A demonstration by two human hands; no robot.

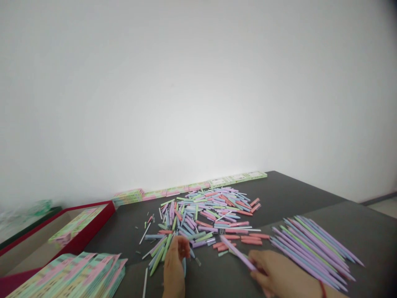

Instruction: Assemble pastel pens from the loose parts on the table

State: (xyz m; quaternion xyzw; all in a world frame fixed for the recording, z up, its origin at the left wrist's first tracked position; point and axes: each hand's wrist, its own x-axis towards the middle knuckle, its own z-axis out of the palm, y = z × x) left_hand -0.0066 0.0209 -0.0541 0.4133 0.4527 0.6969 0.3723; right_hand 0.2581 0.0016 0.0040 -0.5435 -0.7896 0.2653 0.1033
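Note:
My right hand [266, 269] is closed on a purple pen [237, 251], which points up and left toward the pile. My left hand [175, 263] is at the near edge of the pile with its fingers curled together; whatever is between them, if anything, is hidden. Before both hands spreads a loose pile of pen parts [198, 215] in purple, blue, green and coral, with thin white refills among them. Right of my right hand lies a row of assembled-looking pens [313, 250], mostly purple and blue with a few green, side by side on a slant.
Stacked printed cards or packs [77, 273] lie at the near left. Behind them is a red-rimmed box [102, 215] with more packs inside. Flat printed boxes [238, 179] line the wall at the back of the dark table [297, 194]. Clear plastic [18, 219] lies far left.

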